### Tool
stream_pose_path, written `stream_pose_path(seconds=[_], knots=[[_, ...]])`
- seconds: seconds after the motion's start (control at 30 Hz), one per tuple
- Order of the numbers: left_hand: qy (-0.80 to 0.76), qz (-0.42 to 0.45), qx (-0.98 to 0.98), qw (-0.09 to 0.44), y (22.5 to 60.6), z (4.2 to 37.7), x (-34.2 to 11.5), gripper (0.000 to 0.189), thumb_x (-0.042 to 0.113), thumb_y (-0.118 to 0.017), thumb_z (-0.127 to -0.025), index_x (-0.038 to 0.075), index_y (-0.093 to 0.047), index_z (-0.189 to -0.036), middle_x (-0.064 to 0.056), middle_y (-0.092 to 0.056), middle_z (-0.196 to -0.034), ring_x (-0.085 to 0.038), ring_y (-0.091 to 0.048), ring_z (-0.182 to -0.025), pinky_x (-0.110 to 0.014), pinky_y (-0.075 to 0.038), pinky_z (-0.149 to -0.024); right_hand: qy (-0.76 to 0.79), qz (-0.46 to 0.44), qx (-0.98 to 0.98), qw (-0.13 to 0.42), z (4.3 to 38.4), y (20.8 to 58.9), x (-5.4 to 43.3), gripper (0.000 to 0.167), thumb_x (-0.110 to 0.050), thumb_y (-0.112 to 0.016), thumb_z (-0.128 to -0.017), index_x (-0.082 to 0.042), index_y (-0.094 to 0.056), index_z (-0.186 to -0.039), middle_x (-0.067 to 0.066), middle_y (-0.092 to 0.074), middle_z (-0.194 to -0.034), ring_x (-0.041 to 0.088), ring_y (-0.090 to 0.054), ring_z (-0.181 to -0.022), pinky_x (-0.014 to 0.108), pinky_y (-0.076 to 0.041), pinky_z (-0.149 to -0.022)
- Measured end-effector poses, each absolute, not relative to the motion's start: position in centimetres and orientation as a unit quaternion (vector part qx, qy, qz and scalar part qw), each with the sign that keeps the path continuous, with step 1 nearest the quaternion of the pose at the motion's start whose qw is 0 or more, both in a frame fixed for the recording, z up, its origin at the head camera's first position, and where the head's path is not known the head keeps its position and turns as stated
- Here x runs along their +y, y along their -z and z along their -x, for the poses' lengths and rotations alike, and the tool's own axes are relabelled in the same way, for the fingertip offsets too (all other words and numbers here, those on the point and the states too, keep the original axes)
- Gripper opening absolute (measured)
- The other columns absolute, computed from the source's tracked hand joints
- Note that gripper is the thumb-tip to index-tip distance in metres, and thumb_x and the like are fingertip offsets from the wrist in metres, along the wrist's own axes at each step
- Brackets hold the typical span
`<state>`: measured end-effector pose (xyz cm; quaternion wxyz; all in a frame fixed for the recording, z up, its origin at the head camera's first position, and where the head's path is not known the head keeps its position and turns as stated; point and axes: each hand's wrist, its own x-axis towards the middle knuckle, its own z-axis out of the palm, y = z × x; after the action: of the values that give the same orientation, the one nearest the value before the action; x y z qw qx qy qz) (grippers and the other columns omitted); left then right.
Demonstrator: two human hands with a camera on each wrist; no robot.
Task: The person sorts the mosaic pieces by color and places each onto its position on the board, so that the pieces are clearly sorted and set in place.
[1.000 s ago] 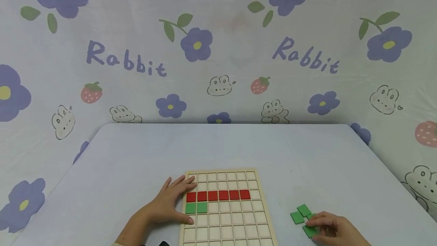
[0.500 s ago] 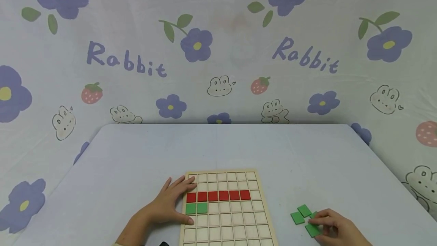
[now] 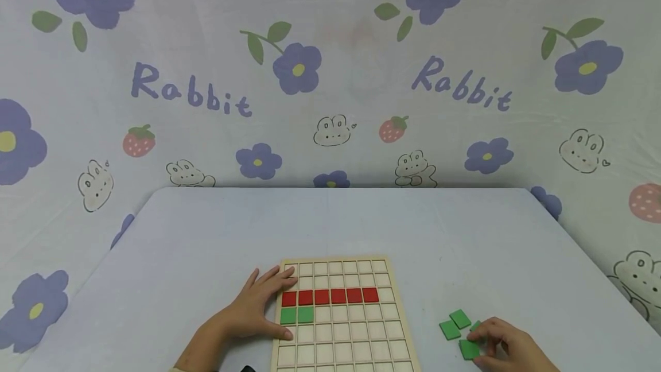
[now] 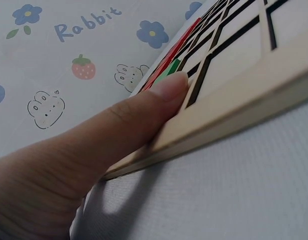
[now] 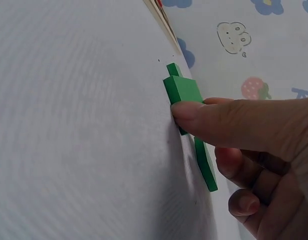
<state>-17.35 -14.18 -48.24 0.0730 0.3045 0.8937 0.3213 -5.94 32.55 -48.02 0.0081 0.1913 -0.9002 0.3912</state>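
Observation:
A wooden grid board [image 3: 408, 349] lies near the table's front, with a row of red tiles [image 3: 338, 295] and two green tiles [image 3: 296, 314] below it. My left hand [image 3: 248, 309] rests on the board's left edge, fingers spread fairly straight; in the left wrist view its thumb [image 4: 159, 92] lies over the rim. Right of the board, my right hand [image 3: 508, 343] pinches a loose green tile [image 3: 469, 349] between thumb and forefinger. The right wrist view shows the thumb [image 5: 194, 112] on that tile's edge and the other fingers curled beneath.
Two more loose green tiles [image 3: 455, 324] lie just beyond the pinched one, and another is partly hidden behind my right fingers. A small dark object [image 3: 248, 368] shows at the front edge, left of the board. A patterned cloth [image 3: 361, 73] hangs behind the white table [image 3: 232, 217].
The green tile at my right fingertips has shifted slightly and turned, first to the right, then back left. My left hand and the board have stayed in place.

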Motion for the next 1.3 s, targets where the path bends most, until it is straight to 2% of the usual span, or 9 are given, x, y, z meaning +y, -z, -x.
stream_pose_path(seconds=[0.23,0.47,0.9,1.2,1.3], knots=[[-0.324,-0.306,0.892,0.068,48.3,17.2,-14.3,0.095,0.056,-0.081,-0.058,0.018,-0.045,-0.137,-0.001,-0.033,-0.151,-0.032,-0.017,-0.143,-0.059,0.004,-0.113,-0.393,-0.215,-0.894,0.023,5.9,48.1,32.2,0.021,-0.003,-0.071,-0.078,-0.001,-0.060,-0.096,-0.012,-0.060,-0.082,-0.002,-0.046,-0.064,0.017,-0.040,-0.053],[-0.324,-0.304,0.893,0.069,48.2,17.1,-14.4,0.095,0.056,-0.081,-0.058,0.018,-0.046,-0.137,-0.002,-0.033,-0.151,-0.033,-0.018,-0.143,-0.059,0.003,-0.113,-0.365,-0.210,-0.906,0.030,5.8,47.8,31.9,0.016,-0.004,-0.070,-0.078,-0.004,-0.062,-0.092,-0.013,-0.061,-0.079,-0.005,-0.045,-0.063,0.017,-0.038,-0.050],[-0.316,-0.308,0.894,0.071,48.3,17.3,-14.1,0.094,0.059,-0.079,-0.060,0.020,-0.045,-0.138,0.001,-0.032,-0.152,-0.031,-0.017,-0.144,-0.058,0.004,-0.114,-0.375,-0.182,-0.909,-0.012,6.2,46.6,31.1,0.009,-0.012,-0.067,-0.084,-0.004,-0.066,-0.088,-0.012,-0.062,-0.073,-0.005,-0.043,-0.058,0.018,-0.038,-0.046],[-0.320,-0.309,0.893,0.063,48.2,17.3,-14.3,0.095,0.056,-0.080,-0.059,0.017,-0.045,-0.138,-0.002,-0.033,-0.152,-0.034,-0.018,-0.143,-0.059,0.004,-0.113,-0.378,-0.195,-0.905,-0.021,7.6,45.1,29.4,0.010,-0.015,-0.065,-0.086,-0.006,-0.068,-0.088,-0.008,-0.067,-0.083,-0.004,-0.043,-0.062,0.019,-0.040,-0.050],[-0.318,-0.308,0.894,0.064,48.2,17.3,-14.2,0.095,0.057,-0.079,-0.059,0.018,-0.045,-0.138,-0.001,-0.032,-0.152,-0.033,-0.017,-0.143,-0.058,0.004,-0.113,-0.380,-0.173,-0.908,-0.028,8.0,44.7,28.7,0.011,-0.020,-0.065,-0.086,-0.009,-0.068,-0.089,-0.007,-0.066,-0.084,-0.004,-0.044,-0.064,0.018,-0.041,-0.052]])
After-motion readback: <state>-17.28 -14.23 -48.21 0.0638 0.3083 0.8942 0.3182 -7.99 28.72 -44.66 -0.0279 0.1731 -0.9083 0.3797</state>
